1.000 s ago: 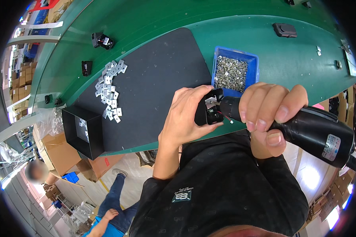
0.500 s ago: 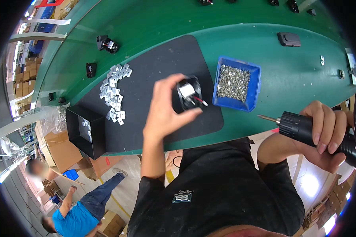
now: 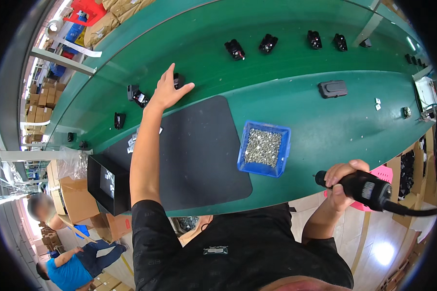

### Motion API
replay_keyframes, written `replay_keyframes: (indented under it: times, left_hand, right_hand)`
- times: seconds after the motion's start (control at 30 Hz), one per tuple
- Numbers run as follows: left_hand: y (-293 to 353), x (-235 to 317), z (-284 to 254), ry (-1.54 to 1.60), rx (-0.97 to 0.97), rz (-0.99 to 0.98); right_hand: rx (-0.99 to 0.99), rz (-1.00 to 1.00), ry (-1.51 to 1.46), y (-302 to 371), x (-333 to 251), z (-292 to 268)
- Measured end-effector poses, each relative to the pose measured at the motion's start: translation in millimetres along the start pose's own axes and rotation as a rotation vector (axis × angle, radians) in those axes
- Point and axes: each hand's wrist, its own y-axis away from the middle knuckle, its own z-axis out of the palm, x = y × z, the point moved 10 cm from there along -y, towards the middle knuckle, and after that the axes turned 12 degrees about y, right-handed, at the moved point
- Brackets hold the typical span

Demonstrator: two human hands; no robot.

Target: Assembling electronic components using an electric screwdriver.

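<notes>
Stretched out over the green far strip, my left hand [image 3: 168, 91] has its thumb and fingers spread. Right beside it lies a small black housing [image 3: 178, 79], partly hidden by the fingers; any contact is unclear. My right hand [image 3: 344, 178] is wrapped round a black electric screwdriver [image 3: 366, 191] with a cable, held past the bench's near edge at the right. A blue bin [image 3: 288, 150] of small metal screws [image 3: 262, 146] stands between the hands. The black mat [image 3: 199, 150] lies left of it, and my left forearm hides most of the square metal plates [image 3: 131, 145] there.
Several black housings [image 3: 234, 49] sit along the far strip. At the mat's left end stands an open black box [image 3: 102, 186] with plates inside. A dark case [image 3: 333, 88] lies on the green bench [image 3: 315, 126]. A person in blue [image 3: 73, 269] is beyond, lower left.
My left hand has moved from above the mat to the far strip; the black housing it held is now beside its spread fingers. The screwdriver has shifted left and turned.
</notes>
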Motion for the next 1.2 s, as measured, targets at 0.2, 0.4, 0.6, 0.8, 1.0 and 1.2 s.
replay_keyframes:
  times: [0.2, 0.4, 0.6, 0.8, 1.0, 1.2]
  left_hand:
    - [-52, 86, 37, -0.183, -0.007, 0.227]
    - [-89, 123, 87, -0.152, 0.066, 0.232]
    - [17, 178, 45, 0.089, 0.078, 0.520]
    - [167, 143, 13, 0.047, -0.025, 0.339]
    - [218, 115, 27, 0.165, -0.078, 0.158]
    - [224, 120, -2, 0.347, 0.074, 0.238]
  right_hand:
    - [-0.025, 0.174, 0.140, 9, 27, -9]
    - [-0.132, 0.245, 0.238, 24, 27, 1]
    - [-0.027, 0.198, 0.151, 20, 26, -12]
    - [-0.157, 0.200, 0.113, 10, 42, 16]
    - [-0.321, 0.185, 0.099, 11, 50, 53]
    - [-0.249, 0.190, 0.093, 10, 44, 47]
